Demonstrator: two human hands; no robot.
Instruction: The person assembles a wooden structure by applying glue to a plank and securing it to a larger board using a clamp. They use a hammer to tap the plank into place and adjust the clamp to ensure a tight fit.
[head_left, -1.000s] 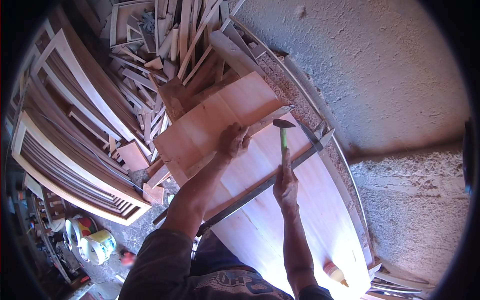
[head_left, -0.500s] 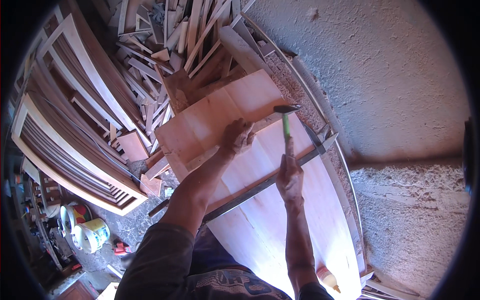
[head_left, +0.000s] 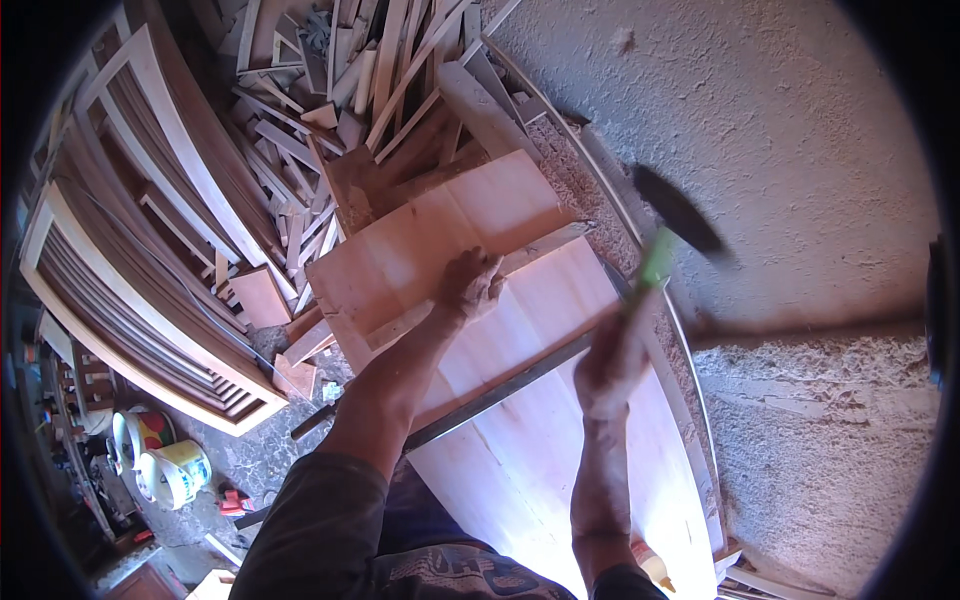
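My right hand (head_left: pixel 608 368) is wrapped round the handle of a hammer (head_left: pixel 657 258). The hammer is raised over the right side of the bench, its dark head smeared by motion. With fingers curled, my left hand (head_left: pixel 470 285) grips a narrow wooden strip (head_left: pixel 545 250) that lies across the pale wooden panel (head_left: pixel 560 295). Beyond the strip, more of the joined boards (head_left: pixel 450 215) show. A dark metal clamp bar (head_left: pixel 500 390) crosses the panel on the near side of my left hand.
Scrap wood (head_left: pixel 300 130) is heaped at the far left. Slatted wooden frames (head_left: pixel 150 310) lean at the left, with plastic buckets (head_left: pixel 175 473) below them. A rough wall (head_left: pixel 800 180) rises on the right. A glue bottle (head_left: pixel 652 565) lies by my right forearm.
My right hand has swung the hammer up and to the right, away from the strip's far end. My left hand keeps its place on the strip.
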